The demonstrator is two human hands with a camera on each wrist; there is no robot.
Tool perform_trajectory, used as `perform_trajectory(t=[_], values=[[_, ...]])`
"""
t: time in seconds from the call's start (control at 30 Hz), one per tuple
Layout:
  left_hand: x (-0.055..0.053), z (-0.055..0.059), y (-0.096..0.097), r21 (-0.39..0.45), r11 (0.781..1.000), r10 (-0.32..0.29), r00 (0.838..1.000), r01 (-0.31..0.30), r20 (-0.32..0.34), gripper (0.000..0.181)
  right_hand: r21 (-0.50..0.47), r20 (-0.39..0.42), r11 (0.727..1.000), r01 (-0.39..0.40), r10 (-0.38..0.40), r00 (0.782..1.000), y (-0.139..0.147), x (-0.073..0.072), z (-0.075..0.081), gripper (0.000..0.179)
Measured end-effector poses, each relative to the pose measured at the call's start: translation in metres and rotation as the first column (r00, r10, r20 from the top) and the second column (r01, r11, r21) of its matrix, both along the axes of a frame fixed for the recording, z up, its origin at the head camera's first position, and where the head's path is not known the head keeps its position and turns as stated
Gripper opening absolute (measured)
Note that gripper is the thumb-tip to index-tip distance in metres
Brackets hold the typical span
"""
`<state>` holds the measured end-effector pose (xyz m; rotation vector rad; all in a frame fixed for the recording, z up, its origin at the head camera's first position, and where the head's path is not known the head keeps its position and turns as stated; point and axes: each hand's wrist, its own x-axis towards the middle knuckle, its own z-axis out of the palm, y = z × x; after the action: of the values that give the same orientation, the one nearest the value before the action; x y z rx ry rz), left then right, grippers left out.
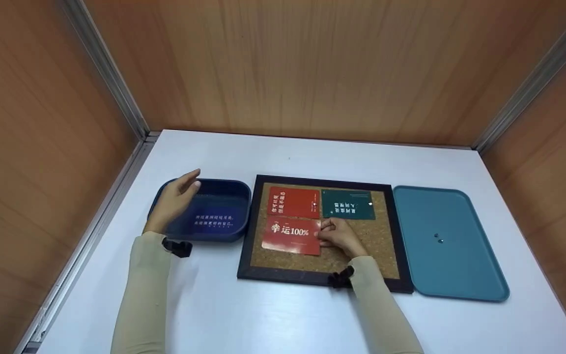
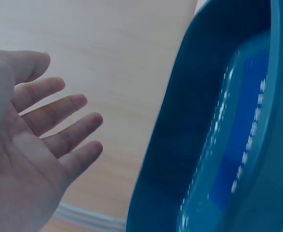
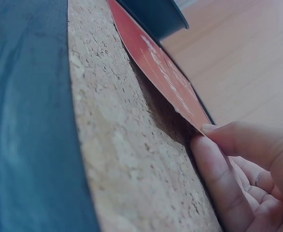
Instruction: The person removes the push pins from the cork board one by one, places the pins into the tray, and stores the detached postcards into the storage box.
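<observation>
Pinching the lower red card (image 1: 290, 237) by its right edge, the right hand (image 1: 339, 236) works just below the centre of the head view, over the cork board (image 1: 361, 251). The lower right of the right wrist view shows the thumb above the edge and a finger beneath, with that edge raised and a shadow on the cork under it. The card lies below the upper red card (image 1: 293, 202) and left of the green card (image 1: 347, 204). It is probably very light and made of thin, springy stock: it bows along its length, so a hard squeeze could crease it. Its bright sheen suggests a smooth face that may slide under a dry fingertip; an edge or corner, held lightly from both faces, appears the soundest hold. The left hand (image 1: 175, 201), at the left of the head view beside the blue bin (image 1: 244, 209), holds nothing; its fingers are extended and slightly spread. Inside the bin lies a blue card (image 1: 214, 219); at the frame's right, small pins (image 1: 438, 239) rest on the teal tray (image 1: 460, 270).
</observation>
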<state>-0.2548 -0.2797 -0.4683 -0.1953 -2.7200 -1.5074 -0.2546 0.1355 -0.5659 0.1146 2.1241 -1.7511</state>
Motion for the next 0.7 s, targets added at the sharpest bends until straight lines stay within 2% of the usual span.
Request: perform_trajectory(t=[0.43, 0.7], values=[[0.004, -0.023, -0.027, 0.024, 0.992, 0.123, 0.992, -0.123, -0.031, 0.050, 0.028, 0.004, 1.000, 0.004, -0.004, 1.000, 0.002, -0.001, 0.003, 0.027], [0.007, -0.033, -0.048, 0.028, 0.973, 0.230, 0.970, -0.229, -0.083, 0.045, 0.033, 0.007, 0.999, 0.003, -0.004, 1.000, 0.004, 0.000, 0.001, 0.026]])
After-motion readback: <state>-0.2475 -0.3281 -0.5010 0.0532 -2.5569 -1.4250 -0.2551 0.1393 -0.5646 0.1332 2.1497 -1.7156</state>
